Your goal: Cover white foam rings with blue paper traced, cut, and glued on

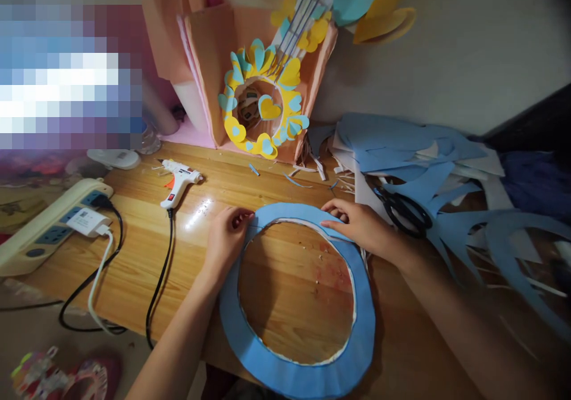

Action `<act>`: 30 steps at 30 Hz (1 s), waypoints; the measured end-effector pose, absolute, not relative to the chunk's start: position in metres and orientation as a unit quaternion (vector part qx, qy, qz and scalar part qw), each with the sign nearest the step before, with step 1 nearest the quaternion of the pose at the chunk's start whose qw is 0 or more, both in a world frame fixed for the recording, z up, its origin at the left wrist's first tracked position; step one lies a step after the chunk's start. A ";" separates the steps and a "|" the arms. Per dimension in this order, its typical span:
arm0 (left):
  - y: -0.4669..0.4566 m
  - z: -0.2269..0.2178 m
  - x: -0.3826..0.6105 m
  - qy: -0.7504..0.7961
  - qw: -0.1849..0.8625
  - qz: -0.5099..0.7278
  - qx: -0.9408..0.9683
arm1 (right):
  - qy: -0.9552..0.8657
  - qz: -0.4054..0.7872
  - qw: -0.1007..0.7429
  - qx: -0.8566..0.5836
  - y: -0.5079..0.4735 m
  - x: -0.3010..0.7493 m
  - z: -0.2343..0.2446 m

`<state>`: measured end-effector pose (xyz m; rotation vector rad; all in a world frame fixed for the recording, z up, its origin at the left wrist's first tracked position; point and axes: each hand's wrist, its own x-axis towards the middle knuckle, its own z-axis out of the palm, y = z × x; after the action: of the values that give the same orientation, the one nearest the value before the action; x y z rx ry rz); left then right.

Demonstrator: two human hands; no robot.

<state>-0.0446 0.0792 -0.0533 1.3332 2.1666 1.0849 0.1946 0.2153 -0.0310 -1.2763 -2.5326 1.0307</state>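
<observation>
A large blue paper ring lies flat on the wooden table, its near edge hanging over the front. My left hand pinches the ring's upper left rim with fingers closed on it. At the upper right rim, my right hand presses down on the ring, thumb and fingers holding the paper. The table's wood shows through the ring's round hole.
A white glue gun lies to the left, its black cord running off the edge. A power strip sits far left. Black scissors rest on blue paper scraps at right. A pink cardboard piece with yellow and blue hearts stands behind.
</observation>
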 end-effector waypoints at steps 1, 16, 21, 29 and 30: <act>0.079 -0.053 -0.045 0.770 0.186 0.385 0.474 | -0.840 0.336 0.058 -0.423 0.215 0.195 -0.030; 0.079 -0.051 -0.044 0.774 0.170 0.373 0.482 | -0.842 0.331 0.047 -0.424 0.219 0.200 -0.033; 0.079 -0.052 -0.044 0.775 0.173 0.370 0.482 | -0.836 0.350 0.023 -0.422 0.225 0.209 -0.036; 0.080 -0.051 -0.044 0.777 0.169 0.362 0.486 | -0.823 0.373 -0.007 -0.429 0.229 0.215 -0.033; 0.080 -0.051 -0.044 0.777 0.168 0.362 0.487 | -0.823 0.372 -0.009 -0.429 0.230 0.216 -0.032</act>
<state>-0.0438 0.0798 -0.0510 1.3849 2.2086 1.0308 0.2156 0.2296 -0.0323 -1.3549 -2.6023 1.1747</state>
